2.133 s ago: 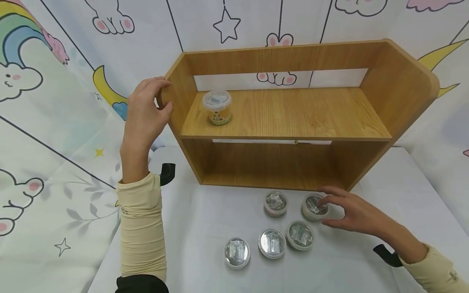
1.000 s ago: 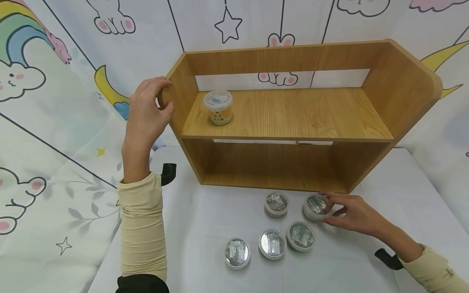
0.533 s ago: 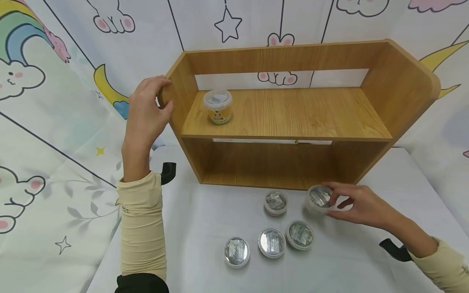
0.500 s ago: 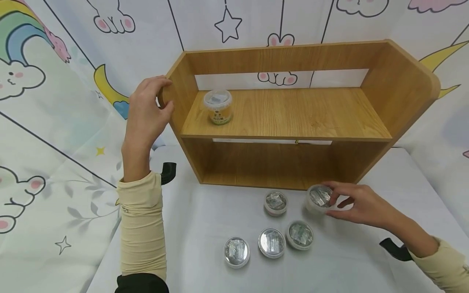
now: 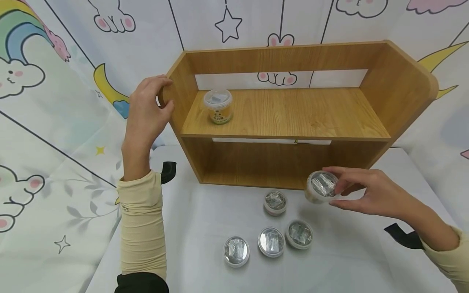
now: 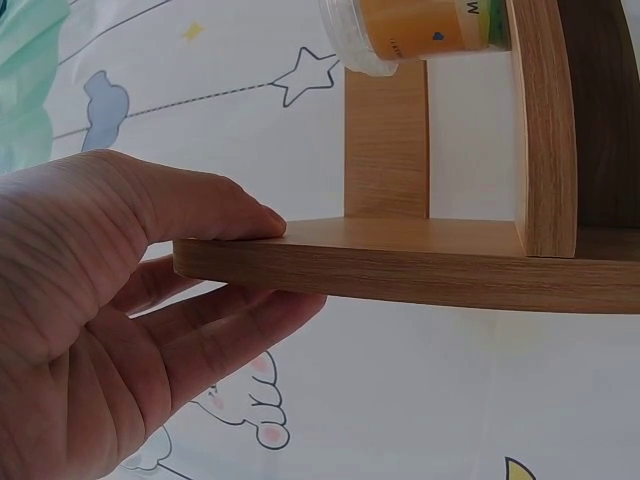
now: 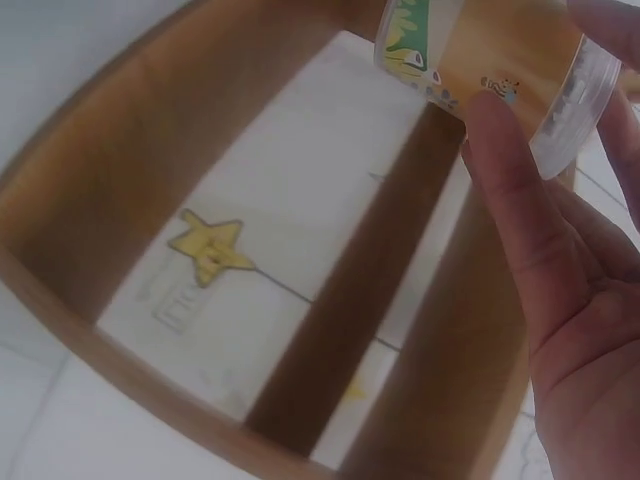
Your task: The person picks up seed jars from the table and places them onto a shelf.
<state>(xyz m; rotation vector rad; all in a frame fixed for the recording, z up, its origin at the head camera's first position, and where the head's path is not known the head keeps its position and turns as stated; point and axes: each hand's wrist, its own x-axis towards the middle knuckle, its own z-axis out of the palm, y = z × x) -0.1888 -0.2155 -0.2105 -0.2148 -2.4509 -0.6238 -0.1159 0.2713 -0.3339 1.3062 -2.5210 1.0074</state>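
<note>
My left hand (image 5: 146,114) grips the left side panel of a two-tier wooden shelf (image 5: 300,114). In the left wrist view the thumb lies on the panel's (image 6: 420,275) inner face, the fingers under its outer face. My right hand (image 5: 377,193) holds a small clear plastic jar (image 5: 318,190) with a foil-like lid, raised in front of the shelf's lower right corner. The right wrist view shows that jar's (image 7: 480,55) bee and green leaf print between thumb and fingers. A similar jar (image 5: 220,112) with an orange label stands on the upper tier at the left.
Several more lidded jars stand on the white table before the shelf: one (image 5: 275,202) near its front edge, another (image 5: 299,234) with a neighbour (image 5: 271,242) close by, and one (image 5: 236,251) further left. A printed cloth backdrop (image 5: 73,162) hangs behind and at the left.
The right hand has closed on the jar nearest it, lifted it off the table and brought it up toward the shelf. The left hand keeps its grip on the side panel.
</note>
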